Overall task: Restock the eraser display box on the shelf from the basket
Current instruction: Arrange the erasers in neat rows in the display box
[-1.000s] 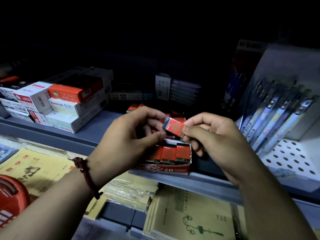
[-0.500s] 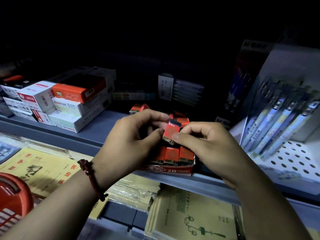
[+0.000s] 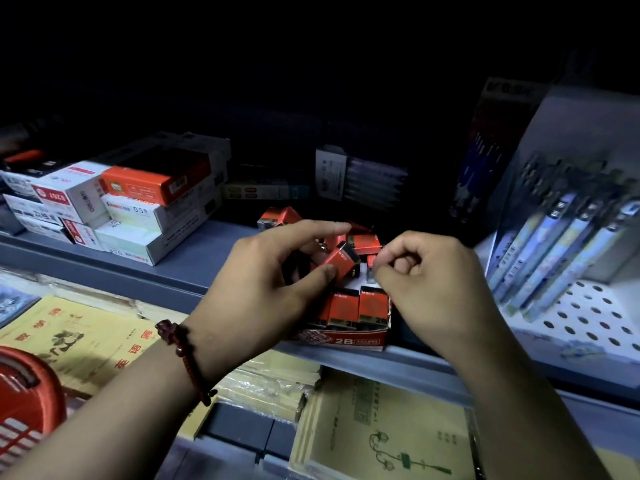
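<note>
Restocking partway, judging by the layout. Clamping the left hand [image 3: 273, 285] on a small red-sleeved rectangular eraser [image 3: 341, 259], thumb underneath and fingers over the top, tilting it just above the back part of the red-and-white cardboard display box marked 2B [image 3: 346, 341]. Curling the right hand [image 3: 429, 282] tight just beside that eraser, fingertips together; impossible to tell whether pinching something or nothing. Noting a row of upright red erasers [image 3: 358, 308] already filling the front of the box, touching side by side. Noting also a few more red erasers [image 3: 280, 216] lying loose on the grey-blue metal shelf [image 3: 194, 268] behind the box, probably waiting for slotting in. Seeing only the rim of the round red plastic basket [image 3: 24, 393] at lower left, contents hidden, so not knowing the remaining stock. Remaining, by this reading: seating the held eraser, then filling the space behind the front row.
</note>
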Tool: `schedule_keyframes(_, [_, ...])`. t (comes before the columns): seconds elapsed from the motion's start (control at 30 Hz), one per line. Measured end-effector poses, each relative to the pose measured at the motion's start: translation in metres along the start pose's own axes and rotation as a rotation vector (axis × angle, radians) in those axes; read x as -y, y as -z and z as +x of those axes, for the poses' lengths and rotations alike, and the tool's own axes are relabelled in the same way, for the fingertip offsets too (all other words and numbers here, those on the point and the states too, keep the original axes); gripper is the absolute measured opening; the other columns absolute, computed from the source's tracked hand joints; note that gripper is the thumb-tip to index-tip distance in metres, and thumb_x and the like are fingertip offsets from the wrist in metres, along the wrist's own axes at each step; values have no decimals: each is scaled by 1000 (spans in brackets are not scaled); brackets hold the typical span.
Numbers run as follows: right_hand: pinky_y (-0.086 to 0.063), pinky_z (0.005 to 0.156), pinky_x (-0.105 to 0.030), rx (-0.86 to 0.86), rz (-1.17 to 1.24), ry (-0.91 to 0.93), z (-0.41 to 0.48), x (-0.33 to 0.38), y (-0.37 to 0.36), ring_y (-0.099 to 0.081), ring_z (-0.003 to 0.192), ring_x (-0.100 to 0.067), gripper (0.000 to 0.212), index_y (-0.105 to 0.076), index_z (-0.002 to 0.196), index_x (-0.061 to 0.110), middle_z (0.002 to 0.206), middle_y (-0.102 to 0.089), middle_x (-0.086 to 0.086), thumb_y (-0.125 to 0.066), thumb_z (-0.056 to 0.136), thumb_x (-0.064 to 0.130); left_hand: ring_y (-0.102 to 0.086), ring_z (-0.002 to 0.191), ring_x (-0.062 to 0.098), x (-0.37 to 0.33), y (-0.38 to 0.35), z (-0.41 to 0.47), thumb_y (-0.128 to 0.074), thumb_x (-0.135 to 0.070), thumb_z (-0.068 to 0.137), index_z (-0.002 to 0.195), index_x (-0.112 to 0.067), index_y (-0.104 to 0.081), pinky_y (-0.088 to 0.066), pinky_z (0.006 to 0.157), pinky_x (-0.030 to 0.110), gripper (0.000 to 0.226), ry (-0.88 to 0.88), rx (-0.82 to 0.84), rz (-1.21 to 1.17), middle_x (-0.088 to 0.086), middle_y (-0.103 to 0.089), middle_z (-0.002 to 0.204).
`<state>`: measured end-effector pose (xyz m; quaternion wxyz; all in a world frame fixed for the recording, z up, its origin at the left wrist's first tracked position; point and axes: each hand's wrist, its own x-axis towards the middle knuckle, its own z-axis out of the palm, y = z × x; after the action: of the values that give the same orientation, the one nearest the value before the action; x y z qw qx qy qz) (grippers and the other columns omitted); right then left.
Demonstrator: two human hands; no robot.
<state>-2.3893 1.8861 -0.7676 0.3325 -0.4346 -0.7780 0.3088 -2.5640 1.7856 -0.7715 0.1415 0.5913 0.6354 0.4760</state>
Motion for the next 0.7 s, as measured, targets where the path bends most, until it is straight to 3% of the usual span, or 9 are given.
schedule_keyframes(0.1, [-33,38,-15,-30,-97,11,-2,5,-4,-45,39,-5,16,-69,73,20,47,-51,8,-78,86,19,-64,80,8,-1,0,0,-73,-22,92,117,-44,-73,-51,71,25,33,-32,0,92,-9,-66,90])
schedule_keyframes(0.23, [-36,40,-13,-53,-171,12,-1,11,-6,-45,39,-5,16,-69,79,20,55,-52,8,-82,85,27,-65,91,7,1,-1,1,-71,-18,92,101,-38,-79,-53,81,29,23,-25,21,97,-10,-66,92])
schedule_keyframes(0.47, [-40,46,-15,-91,-214,-39,3,13,-11,-49,45,-9,17,-74,74,10,58,-61,-1,-81,84,23,-64,104,1,-1,-3,0,-73,-28,92,116,-36,-75,-55,92,30,26,-25,68,93,-16,-70,104])
schedule_keyframes(0.6, [-41,51,-11,-142,-240,18,2,14,-14,-50,47,-7,19,-74,70,8,60,-60,0,-77,85,20,-64,103,-1,-3,-2,0,-71,-25,93,116,-37,-74,-56,91,31,27,-19,98,109,-18,-72,105])
schedule_keyframes(0.7, [-40,46,-15,-171,-159,29,1,14,-10,-53,47,-13,19,-74,67,13,51,-58,5,-76,86,19,-64,85,0,-4,-1,-1,-70,-30,92,104,-39,-71,-51,73,26,15,13,110,121,-13,-72,92])
